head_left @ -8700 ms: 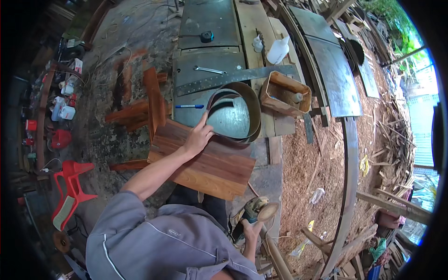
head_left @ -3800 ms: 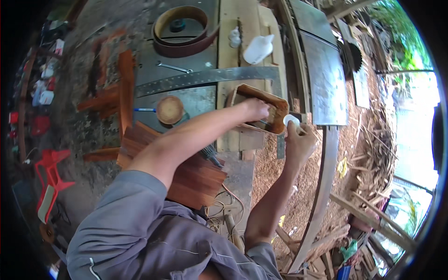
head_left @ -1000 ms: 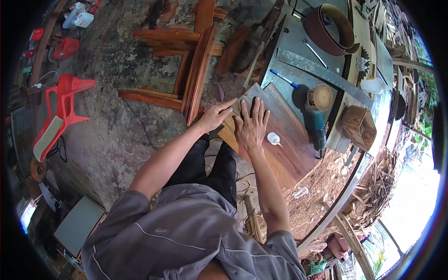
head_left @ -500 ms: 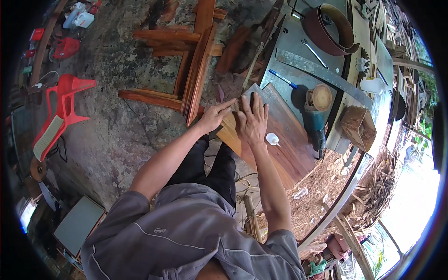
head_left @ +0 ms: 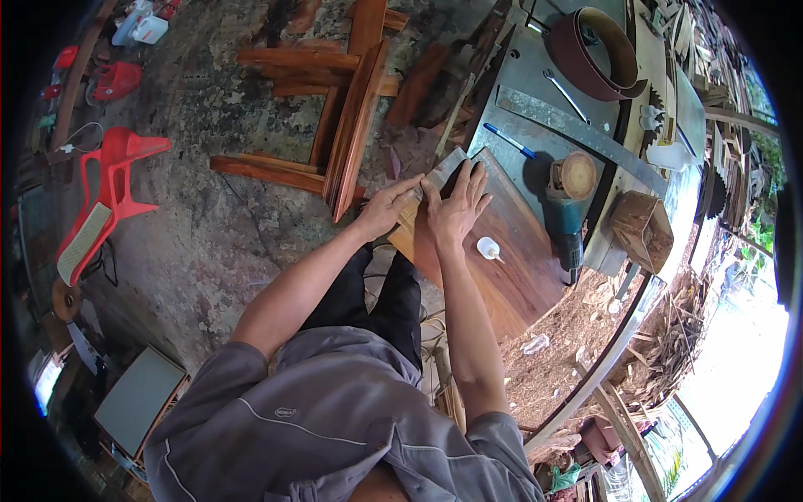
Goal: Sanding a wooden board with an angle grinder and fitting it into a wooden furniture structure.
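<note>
A wide brown wooden board [head_left: 520, 266] lies at a slant in front of me, its far end by the metal work surface. My right hand [head_left: 452, 213] rests on the board near its far left corner, fingers stretched and spread, thumb toward the left. A dark patch shows between that thumb and the fingers; I cannot tell if it is shadow or a thing. My left hand [head_left: 386, 211] touches the board's left edge by that corner, its index finger stretched out; some other fingers are hidden. A small white bottle with a thin nozzle [head_left: 488, 248] sits on the board, right of my right wrist.
On the metal work surface [head_left: 544, 113] are a blue pen [head_left: 508, 140], a wrench [head_left: 565, 94], a long flat metal bar [head_left: 577, 134], a sanding belt [head_left: 598, 50] and a teal power tool [head_left: 569, 230]. A reddish wooden frame [head_left: 355, 134] and a red plastic chair [head_left: 109, 188] stand left.
My right hand has turned, its fingers now pointing more to the right and its thumb farther from them. My right forearm has shifted slightly left. My left hand is nearly still.
</note>
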`<state>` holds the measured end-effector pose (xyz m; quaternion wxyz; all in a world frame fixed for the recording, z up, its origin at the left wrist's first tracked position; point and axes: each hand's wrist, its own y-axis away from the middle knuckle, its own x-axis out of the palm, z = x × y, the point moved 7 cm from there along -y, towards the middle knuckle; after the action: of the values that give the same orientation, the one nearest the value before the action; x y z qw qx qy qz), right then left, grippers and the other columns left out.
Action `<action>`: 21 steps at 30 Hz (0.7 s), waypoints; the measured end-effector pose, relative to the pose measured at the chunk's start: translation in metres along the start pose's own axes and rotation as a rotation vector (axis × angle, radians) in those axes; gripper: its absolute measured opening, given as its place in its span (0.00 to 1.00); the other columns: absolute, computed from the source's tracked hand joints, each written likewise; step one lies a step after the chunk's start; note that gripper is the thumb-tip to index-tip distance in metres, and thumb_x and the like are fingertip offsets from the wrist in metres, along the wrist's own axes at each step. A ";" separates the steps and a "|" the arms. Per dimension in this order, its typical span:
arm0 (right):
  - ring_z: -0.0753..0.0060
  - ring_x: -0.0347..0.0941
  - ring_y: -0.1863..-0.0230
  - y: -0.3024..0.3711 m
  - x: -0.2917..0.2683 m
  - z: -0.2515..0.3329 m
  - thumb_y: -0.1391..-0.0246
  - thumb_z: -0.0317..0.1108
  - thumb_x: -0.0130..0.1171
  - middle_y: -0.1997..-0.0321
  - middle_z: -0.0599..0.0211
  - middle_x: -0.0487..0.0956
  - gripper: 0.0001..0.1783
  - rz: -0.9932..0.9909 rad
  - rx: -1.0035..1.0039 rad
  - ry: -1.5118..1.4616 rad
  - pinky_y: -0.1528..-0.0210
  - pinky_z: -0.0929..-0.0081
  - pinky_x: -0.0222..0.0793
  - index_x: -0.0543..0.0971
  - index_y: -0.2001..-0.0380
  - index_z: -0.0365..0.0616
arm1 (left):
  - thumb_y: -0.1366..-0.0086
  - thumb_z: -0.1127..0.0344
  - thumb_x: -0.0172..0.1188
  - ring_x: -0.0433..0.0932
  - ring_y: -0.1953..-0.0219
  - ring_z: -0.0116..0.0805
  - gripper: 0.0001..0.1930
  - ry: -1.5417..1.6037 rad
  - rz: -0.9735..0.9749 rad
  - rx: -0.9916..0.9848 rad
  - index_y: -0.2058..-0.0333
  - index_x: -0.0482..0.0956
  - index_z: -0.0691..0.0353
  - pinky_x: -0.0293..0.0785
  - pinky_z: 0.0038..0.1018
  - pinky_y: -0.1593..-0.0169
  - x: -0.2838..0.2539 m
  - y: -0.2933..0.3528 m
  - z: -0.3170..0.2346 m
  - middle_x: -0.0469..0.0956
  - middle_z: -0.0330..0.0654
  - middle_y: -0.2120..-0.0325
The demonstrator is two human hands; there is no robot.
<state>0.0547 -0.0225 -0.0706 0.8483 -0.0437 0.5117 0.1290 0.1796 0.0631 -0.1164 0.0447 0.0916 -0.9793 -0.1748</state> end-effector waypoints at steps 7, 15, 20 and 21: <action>0.47 0.41 0.20 0.000 -0.003 -0.003 0.49 0.54 0.69 0.21 0.49 0.51 0.51 -0.004 0.039 -0.113 0.24 0.39 0.33 0.59 0.29 0.42 | 0.24 0.66 0.49 0.69 0.35 0.36 0.22 0.014 0.000 0.042 0.35 0.69 0.64 0.62 0.29 0.33 0.001 -0.002 0.012 0.72 0.48 0.38; 0.47 0.43 0.20 0.007 -0.002 0.000 0.40 0.49 0.62 0.22 0.49 0.53 0.43 -0.111 -0.074 0.046 0.24 0.41 0.34 0.59 0.30 0.38 | 0.24 0.66 0.48 0.68 0.34 0.35 0.22 -0.002 0.017 0.045 0.35 0.68 0.65 0.59 0.29 0.31 0.001 -0.002 0.003 0.71 0.49 0.36; 0.41 0.46 0.22 0.030 -0.012 0.008 0.34 0.46 0.52 0.23 0.43 0.52 0.30 -0.035 -0.240 -0.015 0.25 0.38 0.38 0.67 0.31 0.54 | 0.21 0.55 0.44 0.63 0.31 0.35 0.26 0.082 0.136 0.012 0.31 0.63 0.62 0.57 0.29 0.30 -0.003 0.000 0.002 0.66 0.46 0.33; 0.41 0.47 0.22 0.039 -0.010 0.015 0.34 0.48 0.50 0.22 0.45 0.51 0.27 0.038 -0.318 0.044 0.25 0.36 0.40 0.70 0.32 0.63 | 0.21 0.50 0.41 0.62 0.30 0.36 0.28 0.141 0.195 -0.011 0.30 0.60 0.61 0.57 0.29 0.29 -0.002 0.002 -0.002 0.64 0.45 0.32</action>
<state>0.0526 0.0162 -0.0521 0.8166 -0.1704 0.5041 0.2235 0.1818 0.0643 -0.1142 0.1306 0.0076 -0.9771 -0.1681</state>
